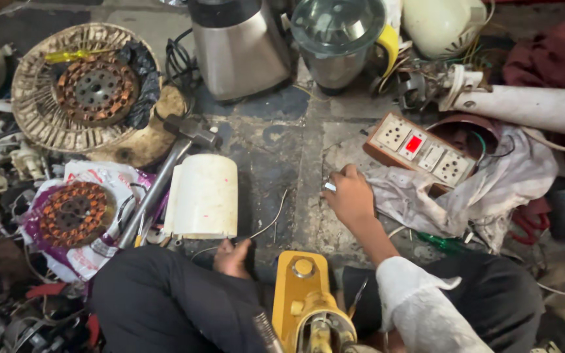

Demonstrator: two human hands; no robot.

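Observation:
My right hand (349, 196) reaches forward over the stained stone floor (276, 157), fingers pinched on a small pale piece (329, 187) at its tips. A white sleeve covers the forearm. My left hand is not in view. A bare foot (233, 258) shows beside my black-trousered knee (165, 301), and a thin white wire (271, 219) runs up to it. A yellow metal device (301, 287) stands between my legs. A white cylindrical cover (204, 196) lies just left of the wire.
A wooden switch-and-socket board (420, 149) rests on a white cloth (485, 189) to the right. A hammer (165, 176), copper-wound fan stators (96, 88) (73, 212), steel mixer jars (240, 46) (335, 39), a white pipe (531, 108) and a green screwdriver (446, 243) crowd the floor.

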